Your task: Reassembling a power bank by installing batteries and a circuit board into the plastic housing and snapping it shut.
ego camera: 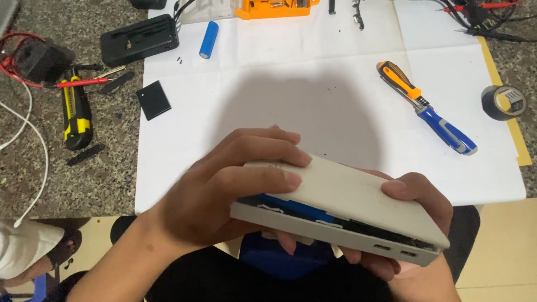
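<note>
White casing (347, 196), lid ajar

Cream-white casing (358, 196) with blue inside — white paper sheet (313, 84), orange-and-blue screwdriver (426, 107), blue cylindrical cell (209, 39), speckled grey floor (106, 168).

Orange parts case (277, 8) at 12 o'clock cut off by top edge; white casing (358, 207) hides right hand (414, 235) palm; tiny screws (179, 59) at 11 unreadable.
</note>
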